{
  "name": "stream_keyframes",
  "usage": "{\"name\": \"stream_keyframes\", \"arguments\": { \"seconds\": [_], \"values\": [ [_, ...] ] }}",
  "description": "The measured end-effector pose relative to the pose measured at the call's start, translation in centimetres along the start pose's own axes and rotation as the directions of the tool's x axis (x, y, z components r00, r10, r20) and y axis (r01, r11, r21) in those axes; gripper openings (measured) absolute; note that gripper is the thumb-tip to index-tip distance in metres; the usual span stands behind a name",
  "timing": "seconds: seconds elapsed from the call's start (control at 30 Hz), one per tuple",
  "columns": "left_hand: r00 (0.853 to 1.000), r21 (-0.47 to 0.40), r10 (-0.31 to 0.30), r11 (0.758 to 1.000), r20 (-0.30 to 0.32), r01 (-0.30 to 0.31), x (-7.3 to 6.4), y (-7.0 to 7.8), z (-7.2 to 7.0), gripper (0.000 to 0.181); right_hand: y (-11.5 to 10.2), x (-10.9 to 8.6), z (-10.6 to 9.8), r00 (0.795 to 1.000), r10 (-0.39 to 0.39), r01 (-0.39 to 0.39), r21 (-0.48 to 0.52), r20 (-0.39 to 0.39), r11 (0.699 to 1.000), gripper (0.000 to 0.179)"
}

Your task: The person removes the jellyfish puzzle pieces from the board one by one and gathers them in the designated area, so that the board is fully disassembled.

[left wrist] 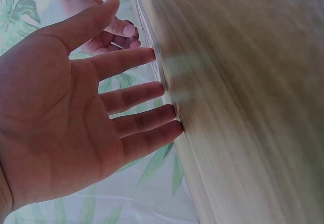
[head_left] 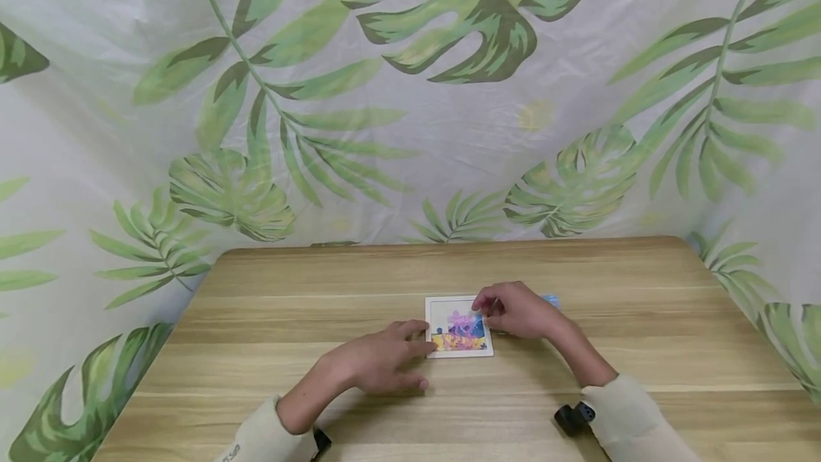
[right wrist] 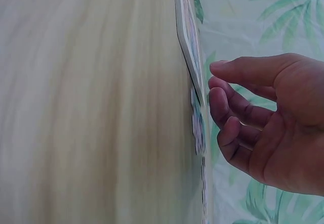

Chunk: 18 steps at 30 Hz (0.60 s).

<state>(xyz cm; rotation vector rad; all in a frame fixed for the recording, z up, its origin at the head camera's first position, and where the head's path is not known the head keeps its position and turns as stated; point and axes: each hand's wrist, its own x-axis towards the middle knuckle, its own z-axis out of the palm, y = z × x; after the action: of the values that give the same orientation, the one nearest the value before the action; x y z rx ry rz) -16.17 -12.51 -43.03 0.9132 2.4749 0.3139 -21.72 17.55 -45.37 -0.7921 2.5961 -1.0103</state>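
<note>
A square jigsaw puzzle in a white frame [head_left: 460,356] lies flat on the table, partly filled with pink, blue and yellow pieces. Toward its top, a pale area of the board shows. My left hand [head_left: 388,360] lies at the frame's left edge, fingers nearly straight and spread, with fingertips touching the frame. Over the right edge hovers my right hand [head_left: 518,311], fingers curled and thumb close to the index fingertip. Whether a piece sits between those tips cannot be made out. Loose puzzle pieces [right wrist: 197,125] lie beside the frame, largely hidden behind the right hand in the head view.
A blue piece [head_left: 550,299] shows past the right hand. The wooden table [head_left: 308,284] reaches back to a leaf-print curtain [head_left: 449,127]. A black device [head_left: 574,418] is strapped at the right wrist.
</note>
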Motion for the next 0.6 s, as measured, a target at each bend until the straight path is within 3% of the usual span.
{"name": "stream_keyframes", "arguments": {
  "seconds": [0.23,0.6],
  "values": [
    [1.0,-0.005,-0.006,1.0,0.002,0.006,-0.1,0.1,0.0,0.06,-0.5,0.8,0.5,0.999,0.033,-0.034,0.022,0.026,0.999,0.018],
    [1.0,0.001,-0.002,1.0,0.001,0.002,-0.1,0.0,0.0,0.06,-1.2,1.8,1.3,0.999,-0.012,0.011,0.026,0.032,1.0,0.017]
  ]
}}
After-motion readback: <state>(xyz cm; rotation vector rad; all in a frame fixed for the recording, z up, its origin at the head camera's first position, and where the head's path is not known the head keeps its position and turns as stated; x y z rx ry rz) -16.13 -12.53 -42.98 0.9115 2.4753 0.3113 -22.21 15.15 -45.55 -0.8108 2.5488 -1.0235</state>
